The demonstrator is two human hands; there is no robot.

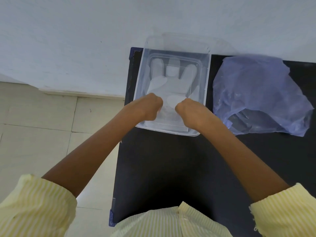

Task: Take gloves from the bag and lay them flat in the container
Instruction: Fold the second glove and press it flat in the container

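Observation:
A clear plastic container (207,79) stands on the black table, close to the wall. Inside it a white translucent glove (171,84) lies spread out, fingers pointing away from me. My left hand (147,107) and my right hand (191,112) reach over the container's near end, both fisted, each pinching the glove's cuff end from one side. The fingertips are hidden under the knuckles. To the right of the container lies a crumpled blue plastic bag (261,93), its mouth facing me, with pale contents dimly visible inside.
The black table (171,168) runs from the wall toward my body; its left edge drops to a tiled floor (42,134). A white wall (85,40) rises right behind the container and bag. Yellow striped sleeves are rolled at my elbows.

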